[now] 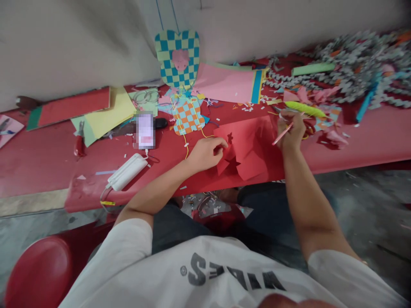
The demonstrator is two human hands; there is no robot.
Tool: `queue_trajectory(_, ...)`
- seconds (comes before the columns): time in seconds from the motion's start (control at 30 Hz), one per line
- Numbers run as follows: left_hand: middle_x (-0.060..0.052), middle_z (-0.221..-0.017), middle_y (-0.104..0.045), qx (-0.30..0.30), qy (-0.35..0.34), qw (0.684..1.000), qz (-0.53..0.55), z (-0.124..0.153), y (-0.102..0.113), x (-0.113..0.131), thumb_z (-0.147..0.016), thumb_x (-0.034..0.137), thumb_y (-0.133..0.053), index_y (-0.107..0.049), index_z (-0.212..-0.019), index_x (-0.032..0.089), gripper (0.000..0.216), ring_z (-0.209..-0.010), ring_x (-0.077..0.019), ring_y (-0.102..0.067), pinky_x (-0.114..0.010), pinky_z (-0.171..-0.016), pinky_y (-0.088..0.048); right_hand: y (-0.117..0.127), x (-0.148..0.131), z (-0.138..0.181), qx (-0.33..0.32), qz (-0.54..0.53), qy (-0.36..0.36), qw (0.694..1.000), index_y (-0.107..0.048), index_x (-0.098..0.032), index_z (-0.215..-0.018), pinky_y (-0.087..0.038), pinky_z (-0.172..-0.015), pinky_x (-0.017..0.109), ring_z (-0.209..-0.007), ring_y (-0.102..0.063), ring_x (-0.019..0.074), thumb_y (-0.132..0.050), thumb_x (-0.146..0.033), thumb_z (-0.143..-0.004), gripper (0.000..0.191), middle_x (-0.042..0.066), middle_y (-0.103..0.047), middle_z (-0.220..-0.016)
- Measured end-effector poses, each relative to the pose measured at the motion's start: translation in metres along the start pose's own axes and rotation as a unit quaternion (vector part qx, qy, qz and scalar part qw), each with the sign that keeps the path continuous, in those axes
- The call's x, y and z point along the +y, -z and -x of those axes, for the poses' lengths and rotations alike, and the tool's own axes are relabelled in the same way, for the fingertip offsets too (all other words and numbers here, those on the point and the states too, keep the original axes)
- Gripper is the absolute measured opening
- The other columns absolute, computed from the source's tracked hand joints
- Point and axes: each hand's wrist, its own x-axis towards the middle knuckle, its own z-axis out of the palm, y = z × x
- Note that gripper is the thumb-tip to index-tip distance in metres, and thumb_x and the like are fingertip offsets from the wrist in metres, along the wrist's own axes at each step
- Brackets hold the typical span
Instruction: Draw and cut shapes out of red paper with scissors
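Note:
A sheet of red paper [253, 149] with star-shaped cut-outs lies creased at the table's front edge. My left hand [208, 152] is at its left side, fingers curled against the paper; the fingertips are partly hidden. Right of the sheet, my right hand [293, 126] is closed round a slim pinkish pencil [283, 134] whose lower end points down and left. Just beyond that hand lies a bright yellow-green bundle [305, 108]. An orange-and-blue checkered paper piece [189, 114] with yellow string rests beyond my left hand.
A teal checkered heart-like hanging [179, 60] stands against the wall. Left are a phone [145, 130], cabled to a white power bank [127, 172], and red-handled pliers [79, 139]. Pink card [224, 83] lies behind; grey garland [353, 64] heaps at right. Scraps litter the red table [167, 171].

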Motion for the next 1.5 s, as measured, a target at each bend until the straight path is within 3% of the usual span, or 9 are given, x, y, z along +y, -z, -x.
queue_trajectory(0.27, -0.006, -0.107, -0.086, 0.062, 0.059, 0.996, -0.013, -0.008, 0.011, -0.019, -0.098, 0.010, -0.059, -0.078, -0.109, 0.020, 0.023, -0.090, -0.0179, -0.077, -0.032, -0.085, -0.062, -0.002, -0.005, 0.006, -0.120, 0.008, 0.001, 0.993, -0.074, -0.026, -0.121, -0.062, -0.110, 0.055, -0.118, -0.079, 0.0334, -0.071, -0.039, -0.100, 0.025, 0.014, -0.083, -0.130)
queue_trajectory(0.47, -0.005, -0.099, -0.083, 0.088, 0.075, 0.993, -0.007, -0.011, 0.010, -0.026, -0.100, 0.011, -0.059, -0.077, -0.107, 0.019, 0.021, -0.079, -0.0160, -0.071, -0.031, -0.079, -0.058, 0.000, -0.003, 0.007, -0.124, 0.038, -0.016, 0.991, -0.074, -0.026, -0.127, -0.062, -0.115, 0.057, -0.125, -0.079, 0.0356, -0.068, -0.039, -0.098, 0.032, 0.012, -0.082, -0.135)
queue_trajectory(0.73, -0.003, -0.103, -0.083, 0.104, 0.071, 0.991, 0.038, -0.013, 0.009, -0.030, -0.098, 0.008, -0.062, -0.077, -0.105, 0.022, 0.022, -0.082, -0.0163, -0.071, -0.031, -0.078, -0.057, -0.004, 0.002, 0.005, -0.131, 0.071, -0.032, 0.988, -0.074, -0.023, -0.126, -0.063, -0.103, 0.057, -0.109, -0.078, 0.0366, -0.066, -0.046, -0.100, 0.036, 0.014, -0.082, -0.119)
queue_trajectory(0.83, -0.005, -0.114, -0.083, 0.095, 0.079, 0.990, 0.061, -0.013, 0.006, -0.028, -0.097, 0.012, -0.067, -0.075, -0.110, 0.022, 0.018, -0.093, -0.0178, -0.076, -0.033, -0.086, -0.061, -0.007, 0.002, 0.004, -0.157, 0.078, -0.029, 0.984, -0.074, -0.023, -0.124, -0.061, -0.107, 0.058, -0.115, -0.076, 0.0369, -0.068, -0.044, -0.098, 0.034, 0.015, -0.082, -0.122)
queue_trajectory(0.97, -0.007, -0.127, -0.083, 0.059, 0.101, 0.990, 0.078, -0.012, 0.001, -0.028, -0.091, 0.014, -0.077, -0.074, -0.116, 0.022, 0.027, -0.118, -0.0234, -0.078, -0.040, -0.108, -0.062, -0.011, 0.004, 0.005, -0.173, 0.109, -0.020, 0.979, -0.073, -0.024, -0.118, -0.056, -0.111, 0.059, -0.118, -0.073, 0.0375, -0.068, -0.037, -0.096, 0.026, 0.016, -0.081, -0.122)
queue_trajectory(1.17, -0.007, -0.130, -0.084, -0.011, 0.128, 0.989, 0.073, -0.010, -0.004, -0.029, -0.091, 0.005, -0.071, -0.079, -0.116, 0.022, 0.030, -0.127, -0.0264, -0.078, -0.045, -0.118, -0.060, -0.013, 0.005, 0.005, -0.192, 0.146, -0.011, 0.971, -0.071, -0.026, -0.117, -0.051, -0.113, 0.060, -0.122, -0.067, 0.0363, -0.066, -0.030, -0.095, 0.024, 0.015, -0.079, -0.120)
queue_trajectory(1.33, -0.007, -0.131, -0.086, -0.029, 0.136, 0.988, 0.064, -0.011, -0.004, -0.026, -0.095, 0.001, -0.062, -0.083, -0.116, 0.021, 0.036, -0.128, -0.0250, -0.079, -0.044, -0.120, -0.060, -0.011, 0.005, 0.003, -0.148, 0.137, -0.023, 0.979, -0.070, -0.025, -0.113, -0.053, -0.110, 0.060, -0.117, -0.069, 0.0369, -0.065, -0.030, -0.096, 0.019, 0.015, -0.076, -0.112)
queue_trajectory(1.5, -0.007, -0.123, -0.088, -0.017, 0.127, 0.990, 0.052, -0.010, -0.008, -0.022, -0.098, 0.008, -0.069, -0.084, -0.113, 0.021, 0.026, -0.122, -0.0249, -0.082, -0.044, -0.120, -0.061, -0.008, 0.001, 0.003, 0.009, 0.092, -0.071, 0.993, -0.068, -0.025, -0.102, -0.058, -0.096, 0.052, -0.094, -0.071, 0.0299, -0.060, -0.043, -0.104, 0.020, 0.009, -0.073, -0.096)
